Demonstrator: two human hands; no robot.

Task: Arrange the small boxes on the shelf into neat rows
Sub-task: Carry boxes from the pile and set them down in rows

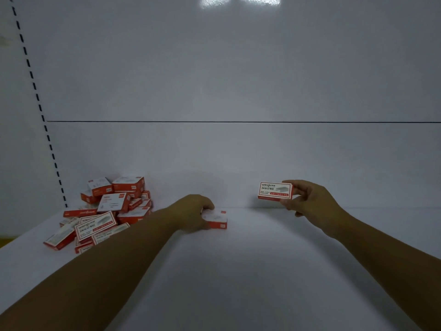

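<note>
A jumbled pile of several small red-and-white boxes lies at the back left of the white shelf. My left hand rests on the shelf near the back wall, its fingers closed around one small box that sits flat on the surface. My right hand holds another small box in the air just above the shelf, to the right, its printed face turned toward me.
A white back panel rises behind the shelf. A slotted upright runs down the left side beside the pile. A yellow strip shows at the shelf's left edge.
</note>
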